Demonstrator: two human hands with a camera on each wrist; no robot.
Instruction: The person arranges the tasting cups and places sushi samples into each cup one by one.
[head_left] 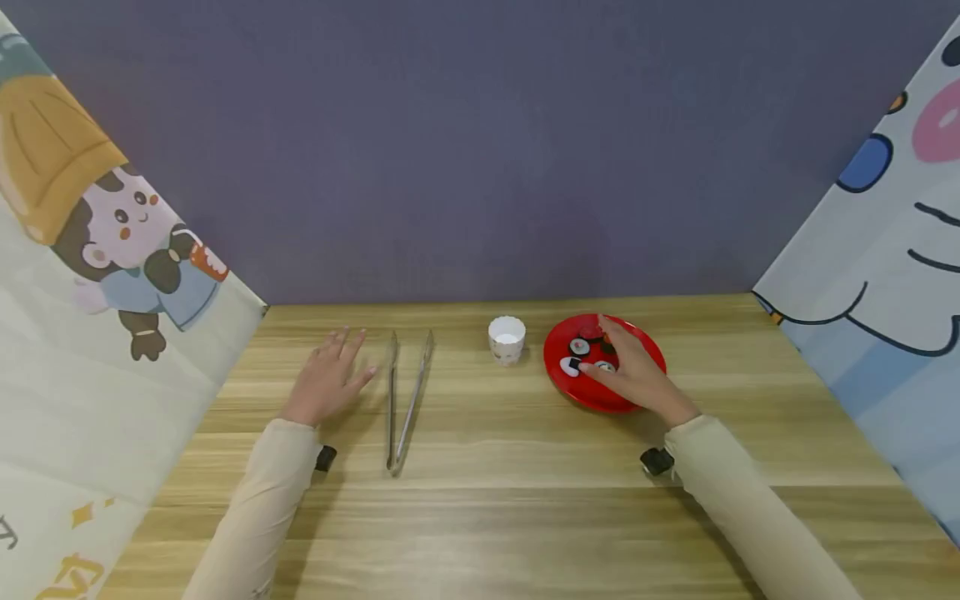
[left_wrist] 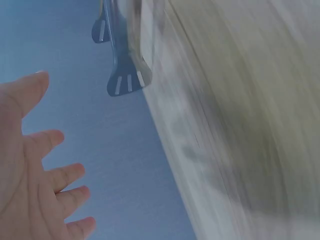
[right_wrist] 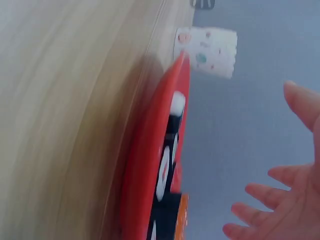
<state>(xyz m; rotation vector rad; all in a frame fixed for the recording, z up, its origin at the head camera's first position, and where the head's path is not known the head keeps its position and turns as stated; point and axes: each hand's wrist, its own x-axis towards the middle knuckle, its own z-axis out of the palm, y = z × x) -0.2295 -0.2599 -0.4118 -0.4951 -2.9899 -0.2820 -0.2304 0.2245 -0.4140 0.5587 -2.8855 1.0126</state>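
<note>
My left hand (head_left: 324, 379) is spread beside the metal tongs (head_left: 411, 408), on their left, and holds nothing. In the left wrist view its fingers are apart, with the slotted tong tips (left_wrist: 127, 80) beyond them. My right hand (head_left: 636, 371) hovers over the red plate (head_left: 652, 346), fingers loosely extended and empty. On that plate lie several sushi pieces, among them a white rice ball (head_left: 570, 366) with a black band and a sushi roll (head_left: 579, 347). Part of the food is hidden under the right hand in the head view.
A small white paper cup (head_left: 507, 340) with a scalloped rim and printed dots stands between tongs and plate. The wooden table (head_left: 480, 533) meets a dark grey wall (head_left: 480, 150) at the back. Cartoon-printed cloths (head_left: 45, 333) hang on both sides.
</note>
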